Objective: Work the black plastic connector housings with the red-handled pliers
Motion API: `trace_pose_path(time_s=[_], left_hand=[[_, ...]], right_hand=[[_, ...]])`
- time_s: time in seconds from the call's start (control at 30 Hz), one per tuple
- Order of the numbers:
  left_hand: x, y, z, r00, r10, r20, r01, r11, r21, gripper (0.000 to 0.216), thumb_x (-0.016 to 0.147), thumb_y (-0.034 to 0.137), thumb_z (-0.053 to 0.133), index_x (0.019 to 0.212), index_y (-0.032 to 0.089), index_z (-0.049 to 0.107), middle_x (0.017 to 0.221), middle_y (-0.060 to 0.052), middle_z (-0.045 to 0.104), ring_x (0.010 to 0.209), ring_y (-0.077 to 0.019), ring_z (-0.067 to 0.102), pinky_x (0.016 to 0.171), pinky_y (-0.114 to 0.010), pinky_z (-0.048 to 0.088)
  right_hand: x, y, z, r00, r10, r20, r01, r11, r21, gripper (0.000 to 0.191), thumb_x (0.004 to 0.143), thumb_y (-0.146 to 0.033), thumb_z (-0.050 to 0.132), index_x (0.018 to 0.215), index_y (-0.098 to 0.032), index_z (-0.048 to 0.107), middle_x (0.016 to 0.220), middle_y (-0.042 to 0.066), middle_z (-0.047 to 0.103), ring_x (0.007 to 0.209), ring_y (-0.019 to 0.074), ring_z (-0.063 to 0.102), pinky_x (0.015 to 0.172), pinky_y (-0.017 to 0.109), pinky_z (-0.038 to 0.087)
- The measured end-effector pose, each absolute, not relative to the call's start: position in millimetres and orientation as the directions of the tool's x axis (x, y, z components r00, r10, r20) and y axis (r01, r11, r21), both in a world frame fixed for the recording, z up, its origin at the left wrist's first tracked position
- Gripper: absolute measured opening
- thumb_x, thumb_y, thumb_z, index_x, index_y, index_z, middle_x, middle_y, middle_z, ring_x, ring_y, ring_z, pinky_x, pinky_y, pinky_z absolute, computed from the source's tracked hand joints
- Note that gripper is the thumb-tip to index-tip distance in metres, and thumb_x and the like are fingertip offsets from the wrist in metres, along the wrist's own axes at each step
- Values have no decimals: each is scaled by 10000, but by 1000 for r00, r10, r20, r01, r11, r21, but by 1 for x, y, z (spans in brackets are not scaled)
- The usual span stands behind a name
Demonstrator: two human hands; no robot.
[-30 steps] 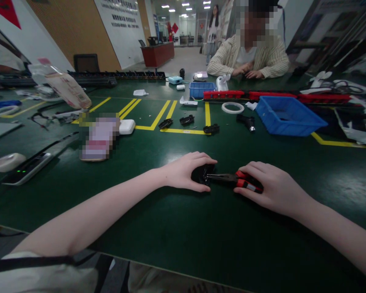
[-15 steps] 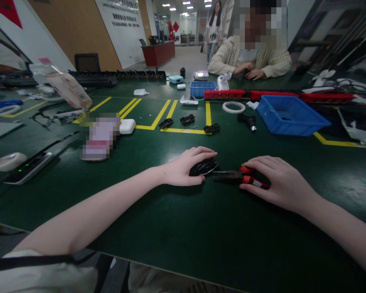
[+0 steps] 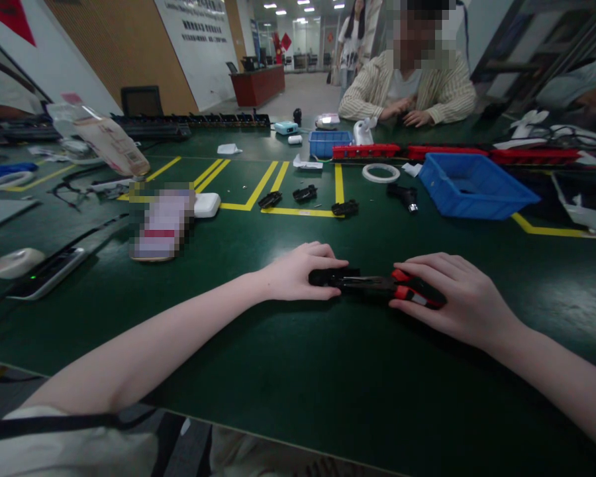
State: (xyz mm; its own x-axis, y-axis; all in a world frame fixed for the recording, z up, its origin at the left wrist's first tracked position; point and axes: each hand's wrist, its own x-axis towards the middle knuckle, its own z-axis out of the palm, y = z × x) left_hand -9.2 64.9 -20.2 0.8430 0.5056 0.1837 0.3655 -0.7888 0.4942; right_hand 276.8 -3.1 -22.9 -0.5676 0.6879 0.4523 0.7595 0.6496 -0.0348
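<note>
Near the middle of the green table, my left hand (image 3: 300, 271) grips a small black plastic part (image 3: 325, 275) between thumb and fingers. My right hand (image 3: 451, 291) is closed round the red and black handles of long-nose pliers (image 3: 370, 283). The plier jaws point left and reach the black part, overlapping its right end. Whether the jaws clamp it, I cannot tell. Beyond my hands lie similar black parts: one on the left (image 3: 269, 200), one in the middle (image 3: 304, 193) and one on the right (image 3: 345, 208), by the yellow tape lines.
A blue bin (image 3: 477, 192), a tape roll (image 3: 380, 173) and a black tool with a metal tip (image 3: 403, 197) are at right. To the left are a phone (image 3: 163, 225), a white case (image 3: 207, 205) and a bottle (image 3: 112, 142). A person in a striped shirt (image 3: 367, 86) sits opposite.
The plier jaws have come up against the black part, which has turned more level in my left hand. Both hands have stayed in nearly the same place.
</note>
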Motion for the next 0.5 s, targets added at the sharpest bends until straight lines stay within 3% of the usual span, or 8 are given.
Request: trace_pose_path(time_s=[0.23, 0.5], left_hand=[[-7, 62, -17, 886, 443, 137, 348, -830, 437, 501, 876, 386, 590, 1304, 136, 514, 958, -51, 636, 800, -168, 577, 816, -319, 406], [-7, 63, -17, 893, 432, 126, 342, -833, 435, 497, 897, 415, 572, 1301, 133, 510, 957, -44, 646, 780, -156, 582, 815, -308, 391]], right_hand=[[275, -3, -25, -587, 682, 436, 734, 675, -68, 393, 829, -442, 607, 1113, -170, 595, 1025, 109, 667, 885, 228, 640, 720, 374, 538], [274, -5, -23, -567, 713, 412, 738, 662, -130, 373, 827, -448, 613, 1072, -166, 616, 991, 100, 669, 853, 209, 640, 689, 342, 542]])
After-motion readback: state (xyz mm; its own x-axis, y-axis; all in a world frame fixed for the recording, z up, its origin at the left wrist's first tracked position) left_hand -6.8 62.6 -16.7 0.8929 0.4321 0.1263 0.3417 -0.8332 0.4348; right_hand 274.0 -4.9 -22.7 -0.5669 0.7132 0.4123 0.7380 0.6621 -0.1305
